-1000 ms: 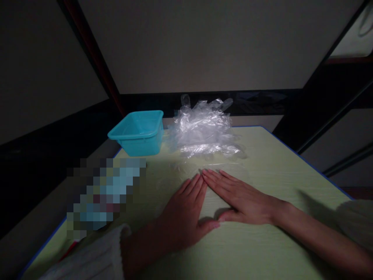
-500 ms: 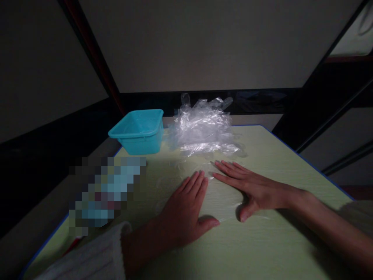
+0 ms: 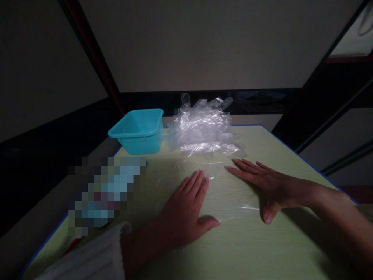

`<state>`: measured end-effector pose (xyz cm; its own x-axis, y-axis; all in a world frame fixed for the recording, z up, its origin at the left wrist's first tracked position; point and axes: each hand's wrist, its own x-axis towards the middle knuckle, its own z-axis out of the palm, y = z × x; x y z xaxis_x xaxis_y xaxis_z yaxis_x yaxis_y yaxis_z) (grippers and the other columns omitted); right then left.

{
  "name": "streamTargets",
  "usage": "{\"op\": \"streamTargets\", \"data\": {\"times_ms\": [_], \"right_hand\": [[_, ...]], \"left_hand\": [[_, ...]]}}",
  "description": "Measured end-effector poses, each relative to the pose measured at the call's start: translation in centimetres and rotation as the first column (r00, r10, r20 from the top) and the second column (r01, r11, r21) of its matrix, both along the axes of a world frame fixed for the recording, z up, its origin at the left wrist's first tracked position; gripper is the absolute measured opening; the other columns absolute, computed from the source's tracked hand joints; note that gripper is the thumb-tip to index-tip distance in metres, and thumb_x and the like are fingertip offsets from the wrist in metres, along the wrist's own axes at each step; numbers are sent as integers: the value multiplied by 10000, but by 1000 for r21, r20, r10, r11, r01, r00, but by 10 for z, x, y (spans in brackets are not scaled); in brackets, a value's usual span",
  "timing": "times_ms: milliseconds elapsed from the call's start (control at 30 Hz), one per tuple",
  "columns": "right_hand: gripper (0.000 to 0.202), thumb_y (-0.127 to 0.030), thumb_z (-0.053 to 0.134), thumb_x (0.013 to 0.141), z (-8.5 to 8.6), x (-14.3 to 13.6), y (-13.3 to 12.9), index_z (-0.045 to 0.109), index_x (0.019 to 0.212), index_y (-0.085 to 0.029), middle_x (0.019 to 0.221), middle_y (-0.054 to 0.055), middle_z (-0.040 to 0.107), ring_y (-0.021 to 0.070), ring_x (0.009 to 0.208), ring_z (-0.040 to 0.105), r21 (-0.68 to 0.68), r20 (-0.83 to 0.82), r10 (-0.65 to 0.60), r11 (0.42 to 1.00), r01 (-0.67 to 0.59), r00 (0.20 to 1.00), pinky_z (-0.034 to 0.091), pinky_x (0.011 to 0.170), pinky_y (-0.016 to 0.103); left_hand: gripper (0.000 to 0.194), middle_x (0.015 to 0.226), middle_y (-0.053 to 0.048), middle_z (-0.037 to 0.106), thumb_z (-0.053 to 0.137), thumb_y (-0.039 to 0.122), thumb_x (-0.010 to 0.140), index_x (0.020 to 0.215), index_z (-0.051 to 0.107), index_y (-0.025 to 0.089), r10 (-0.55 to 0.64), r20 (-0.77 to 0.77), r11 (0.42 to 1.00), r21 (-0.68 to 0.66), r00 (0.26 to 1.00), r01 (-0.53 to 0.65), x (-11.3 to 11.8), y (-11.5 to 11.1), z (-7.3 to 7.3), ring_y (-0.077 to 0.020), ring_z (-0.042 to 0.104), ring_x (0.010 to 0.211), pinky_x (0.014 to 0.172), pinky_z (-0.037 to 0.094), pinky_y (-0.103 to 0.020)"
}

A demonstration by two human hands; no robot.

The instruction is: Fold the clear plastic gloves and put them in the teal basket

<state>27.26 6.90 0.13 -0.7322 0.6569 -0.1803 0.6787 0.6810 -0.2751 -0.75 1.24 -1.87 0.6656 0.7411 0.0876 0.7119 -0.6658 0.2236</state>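
A clear disposable plastic glove [image 3: 224, 194] lies flat on the table, so thin that mostly its shiny creases and edges show. Across its left part rests my left hand [image 3: 189, 210], palm down with fingers stretched out and thumb apart. My right hand [image 3: 268, 186] is at its right side, fingers spread and thumb low near the glove's edge; whether the palm touches the film is hard to tell. Beyond both hands is a heap of crumpled clear plastic gloves [image 3: 205, 130], with finger shapes sticking out at the top.
A turquoise plastic basin [image 3: 140, 134] stands at the table's back left corner. In front of it lies a pixelated, blurred-out item [image 3: 113, 190]. The pale green table [image 3: 233, 252] has a blue edge, and a wall panel [image 3: 204, 46] rises behind it.
My right hand has slid to the right, away from my left hand, uncovering more of the flat glove. My left hand stays in place.
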Motion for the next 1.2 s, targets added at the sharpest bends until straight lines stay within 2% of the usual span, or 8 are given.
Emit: {"op": "streamTargets", "data": {"times_ms": [200, 300, 400, 467, 533, 733, 900, 1200], "right_hand": [[1151, -610, 729, 526, 21, 2, -6, 111, 1435, -270, 1509, 111, 46, 356, 1345, 46, -140, -84, -34, 990, 22, 996, 159, 1043, 582], [927, -574, 683, 640, 34, -9, -7, 285, 1403, -230, 1509, 99, 80, 329, 1353, 77, -128, -162, -95, 989, 75, 982, 215, 1051, 535], [557, -485, 567, 804, 36, -24, -6, 483, 1288, -220, 1446, 89, 322, 279, 1297, 329, -67, -238, -97, 994, 83, 966, 297, 1042, 479], [494, -448, 514, 854, 32, -32, -5, 494, 1280, -198, 1348, 99, 472, 245, 1213, 460, -69, -267, -73, 996, 56, 961, 359, 1017, 432], [555, -458, 511, 855, 26, -38, -5, 434, 1327, -177, 1346, 111, 471, 234, 1216, 458, -68, -276, -42, 997, 24, 960, 356, 1026, 404], [910, -547, 574, 768, 10, -41, -4, 143, 1423, -86, 1490, 156, 116, 245, 1364, 123, -88, -182, 46, 994, -63, 982, 169, 1106, 408], [995, -580, 602, 719, 8, -38, -1, 139, 1416, -42, 1484, 186, 118, 245, 1368, 109, -189, -156, 26, 980, -55, 987, 125, 1112, 390], [1044, -618, 647, 644, 11, -37, -1, 160, 1428, -129, 1495, 147, 139, 270, 1364, 136, -288, -223, -54, 958, -12, 973, 116, 1108, 431]], "left_hand": [[904, 1475, -208, 152, 540, 596, 749, 1391, 210, 52, 10, 14, 1000, -8, 1000, -10, 0, 0, 2, -300, 115, 1367, 1090, 214, -479], [911, 1472, -199, 181, 592, 581, 711, 1380, 255, 62, -4, 48, 999, 37, 999, 2, 1, 0, 7, -315, 145, 1361, 1084, 210, -507], [768, 1443, -196, 275, 577, 500, 754, 1337, 344, 58, -58, 106, 994, 100, 993, 47, -1, 0, 14, -302, 222, 1346, 1081, 229, -500], [604, 1405, -186, 359, 530, 415, 808, 1286, 421, 62, -91, 136, 990, 119, 987, 75, -3, 1, 17, -278, 296, 1320, 1079, 254, -470], [495, 1389, -172, 394, 495, 336, 844, 1258, 457, 68, -144, 124, 986, 107, 982, 131, -5, 2, 19, -254, 328, 1307, 1081, 267, -432], [572, 1451, -135, 283, 525, 329, 857, 1344, 356, 80, -292, -54, 956, -35, 955, 291, -9, 7, 19, -245, 246, 1344, 1096, 228, -400], [619, 1479, -113, 203, 501, 368, 869, 1381, 292, 90, -314, -85, 948, -77, 946, 308, -11, 7, 18, -233, 157, 1369, 1112, 161, -384], [893, 1484, -139, 177, 493, 681, 728, 1390, 288, 117, -357, 32, 930, -85, 934, 358, -16, 10, 13, -269, 136, 1372, 1113, 88, -405]]}}
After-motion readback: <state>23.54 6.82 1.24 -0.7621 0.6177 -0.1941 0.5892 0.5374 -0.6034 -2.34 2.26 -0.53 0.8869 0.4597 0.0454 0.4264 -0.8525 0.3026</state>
